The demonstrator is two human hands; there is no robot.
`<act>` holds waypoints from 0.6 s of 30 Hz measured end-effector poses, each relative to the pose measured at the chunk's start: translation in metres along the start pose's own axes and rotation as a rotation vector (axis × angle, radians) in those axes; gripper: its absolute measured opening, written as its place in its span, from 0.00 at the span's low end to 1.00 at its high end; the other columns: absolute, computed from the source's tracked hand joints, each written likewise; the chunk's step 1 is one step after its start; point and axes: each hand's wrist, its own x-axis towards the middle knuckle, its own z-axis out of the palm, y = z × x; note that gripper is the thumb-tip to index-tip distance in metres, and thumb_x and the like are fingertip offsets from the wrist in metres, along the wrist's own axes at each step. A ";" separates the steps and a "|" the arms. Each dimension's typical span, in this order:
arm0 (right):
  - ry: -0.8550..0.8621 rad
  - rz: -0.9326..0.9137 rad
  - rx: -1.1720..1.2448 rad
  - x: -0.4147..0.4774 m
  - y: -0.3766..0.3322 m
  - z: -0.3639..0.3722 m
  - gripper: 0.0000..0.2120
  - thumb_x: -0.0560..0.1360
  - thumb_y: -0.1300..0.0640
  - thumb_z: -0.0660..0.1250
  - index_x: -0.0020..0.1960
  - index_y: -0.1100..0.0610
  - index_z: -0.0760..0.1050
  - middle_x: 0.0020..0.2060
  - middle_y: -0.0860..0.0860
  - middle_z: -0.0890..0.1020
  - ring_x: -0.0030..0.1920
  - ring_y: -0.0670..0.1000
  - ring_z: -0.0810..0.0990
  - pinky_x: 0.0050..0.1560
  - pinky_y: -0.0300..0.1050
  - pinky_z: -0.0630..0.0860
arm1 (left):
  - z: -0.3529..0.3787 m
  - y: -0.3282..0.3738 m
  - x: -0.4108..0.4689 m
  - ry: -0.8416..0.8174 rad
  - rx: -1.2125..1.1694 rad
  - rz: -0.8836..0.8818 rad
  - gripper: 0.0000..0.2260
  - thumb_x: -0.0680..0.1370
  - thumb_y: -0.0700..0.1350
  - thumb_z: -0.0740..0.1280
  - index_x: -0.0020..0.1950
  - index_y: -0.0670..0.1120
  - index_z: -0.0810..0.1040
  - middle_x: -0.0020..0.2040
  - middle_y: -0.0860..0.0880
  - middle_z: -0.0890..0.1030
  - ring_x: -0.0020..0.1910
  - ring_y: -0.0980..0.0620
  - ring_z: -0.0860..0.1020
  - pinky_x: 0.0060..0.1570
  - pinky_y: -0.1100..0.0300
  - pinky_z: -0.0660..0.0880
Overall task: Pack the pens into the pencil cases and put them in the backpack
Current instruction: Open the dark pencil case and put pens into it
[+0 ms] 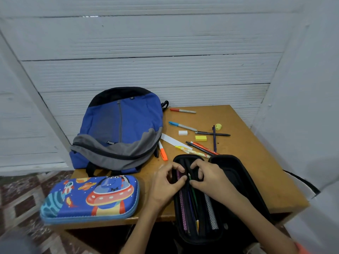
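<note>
Head view: PUMA-labelled backpack (119,125).

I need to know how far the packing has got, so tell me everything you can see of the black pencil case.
The black pencil case lies open like a clamshell at the table's near right corner, its near end past the edge. It looks fabric-covered, with a zip round the rim. The left half holds pens and pencils lying lengthwise, some patterned; the right half looks empty. The left hand and right hand rest on it, fingers working at the pens near its far end.
</note>
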 end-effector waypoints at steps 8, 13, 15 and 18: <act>0.009 -0.009 -0.027 0.000 -0.004 0.001 0.17 0.74 0.56 0.68 0.62 0.51 0.71 0.34 0.41 0.69 0.35 0.42 0.71 0.33 0.34 0.66 | 0.001 0.001 0.000 -0.007 0.045 0.024 0.08 0.68 0.55 0.69 0.45 0.56 0.78 0.47 0.61 0.80 0.50 0.56 0.77 0.48 0.54 0.75; 0.022 0.044 0.095 -0.001 0.001 0.000 0.14 0.73 0.61 0.67 0.57 0.52 0.74 0.33 0.49 0.78 0.33 0.45 0.76 0.37 0.40 0.74 | 0.000 0.003 -0.001 -0.009 0.070 0.019 0.09 0.68 0.57 0.68 0.45 0.56 0.79 0.47 0.63 0.79 0.50 0.57 0.76 0.48 0.60 0.73; 0.037 0.074 0.224 0.000 0.004 -0.001 0.12 0.73 0.64 0.67 0.54 0.52 0.75 0.31 0.49 0.78 0.29 0.46 0.77 0.33 0.42 0.76 | -0.001 0.003 0.000 -0.014 0.084 0.017 0.09 0.68 0.57 0.68 0.45 0.56 0.79 0.47 0.64 0.79 0.49 0.59 0.76 0.47 0.64 0.72; 0.039 0.132 0.446 0.002 0.007 0.000 0.12 0.73 0.68 0.67 0.50 0.52 0.74 0.29 0.52 0.78 0.25 0.54 0.77 0.28 0.46 0.77 | -0.001 0.004 0.000 -0.021 0.110 0.027 0.09 0.68 0.58 0.67 0.44 0.56 0.79 0.47 0.64 0.79 0.50 0.59 0.75 0.45 0.70 0.68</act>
